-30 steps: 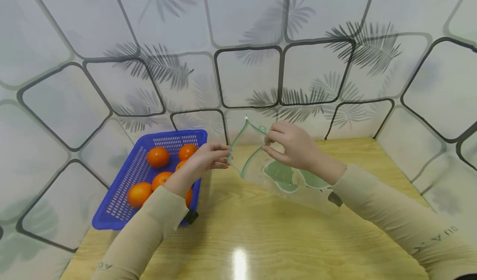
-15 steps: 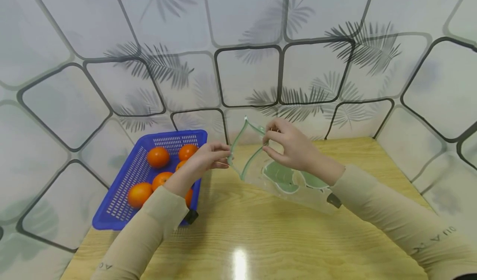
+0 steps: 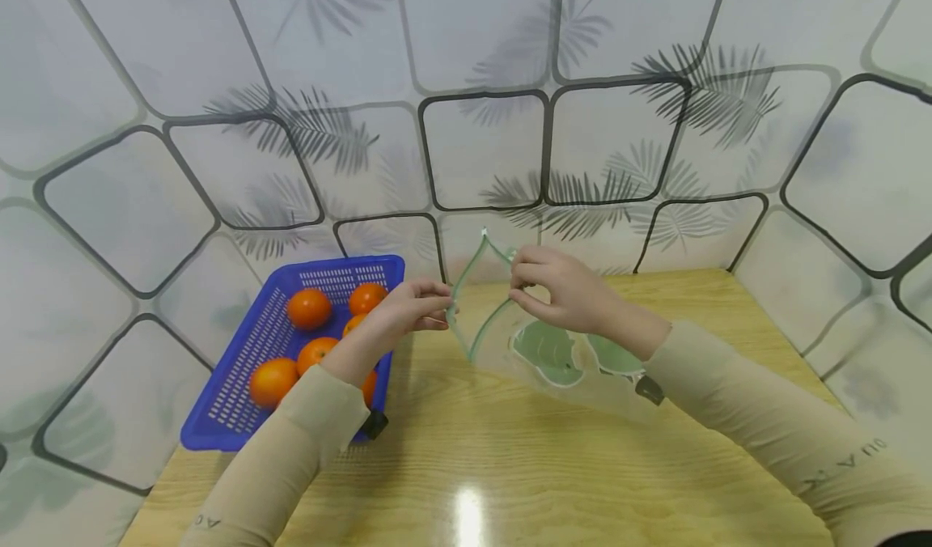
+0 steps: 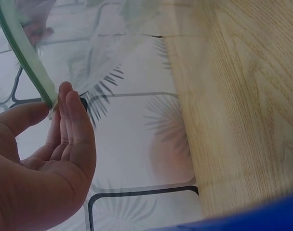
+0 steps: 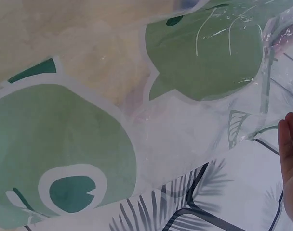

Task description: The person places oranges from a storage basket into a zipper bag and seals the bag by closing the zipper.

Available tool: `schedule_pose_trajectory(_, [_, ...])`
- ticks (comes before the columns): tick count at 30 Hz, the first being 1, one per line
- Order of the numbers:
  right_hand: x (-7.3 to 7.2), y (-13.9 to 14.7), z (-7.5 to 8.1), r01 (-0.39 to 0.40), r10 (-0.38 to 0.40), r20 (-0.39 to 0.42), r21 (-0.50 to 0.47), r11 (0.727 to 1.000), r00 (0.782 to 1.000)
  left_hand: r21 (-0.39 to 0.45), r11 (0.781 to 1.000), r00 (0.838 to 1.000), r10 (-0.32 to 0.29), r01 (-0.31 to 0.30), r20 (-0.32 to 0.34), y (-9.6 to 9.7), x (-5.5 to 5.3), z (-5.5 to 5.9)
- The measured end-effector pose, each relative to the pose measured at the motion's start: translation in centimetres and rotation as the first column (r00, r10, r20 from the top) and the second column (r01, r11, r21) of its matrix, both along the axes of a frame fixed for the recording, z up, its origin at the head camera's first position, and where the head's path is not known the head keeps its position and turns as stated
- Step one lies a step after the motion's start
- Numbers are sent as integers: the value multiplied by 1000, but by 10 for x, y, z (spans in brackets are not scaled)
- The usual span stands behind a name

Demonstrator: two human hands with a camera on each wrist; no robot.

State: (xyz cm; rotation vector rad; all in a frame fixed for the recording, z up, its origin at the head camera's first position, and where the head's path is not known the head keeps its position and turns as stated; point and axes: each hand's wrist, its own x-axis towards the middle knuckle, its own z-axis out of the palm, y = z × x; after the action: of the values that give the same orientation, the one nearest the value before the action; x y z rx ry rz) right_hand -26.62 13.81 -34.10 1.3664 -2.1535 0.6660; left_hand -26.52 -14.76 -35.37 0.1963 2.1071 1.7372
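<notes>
A clear plastic zip bag (image 3: 502, 345) with green fish-like prints and green zip strips hangs over the table between my hands. Its mouth gapes in a diamond shape toward the left. My left hand (image 3: 411, 304) pinches the left edge of the mouth between thumb and fingertips; the left wrist view shows the green zip strip (image 4: 28, 65) running down to that pinch. On the opposite edge, my right hand (image 3: 557, 288) grips the strip with its thumb and curled fingers. In the right wrist view the printed film (image 5: 204, 62) fills most of the picture, and only part of the hand shows.
A blue perforated plastic basket (image 3: 226, 393) with several oranges (image 3: 309, 307) stands at the left, partly behind my left forearm. The wooden table (image 3: 510, 466) meets a wall covering (image 3: 484, 150) with leaf and block patterns at the back.
My right hand has shifted slightly down and left, and its fingers have drawn closer together on the bag's edge. The bag's lower mouth corner sits a little lower. The left hand has hardly moved.
</notes>
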Motion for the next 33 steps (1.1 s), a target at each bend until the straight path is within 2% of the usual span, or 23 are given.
schedule_pose_trajectory(8, [1,0,4,5,-5,53,2,1000,999,-19,1000,1000,4,-4,-10,-3,1,3])
schedule_pose_trajectory(18, [-1,5,5,-29,29,9,-53,998,1000,-48,998,999,31,-30,20,-8,2,4])
schedule_pose_trajectory(25, [-1,7,4,-31,31,-3,-38,999,1000,-76,997,1000,7,-7,-2,-13,2,2])
schedule_pose_trajectory(33, [-2,5,3,-56,55,-25,-41,998,998,-109,994,1000,6,-6,6,-10,4,5])
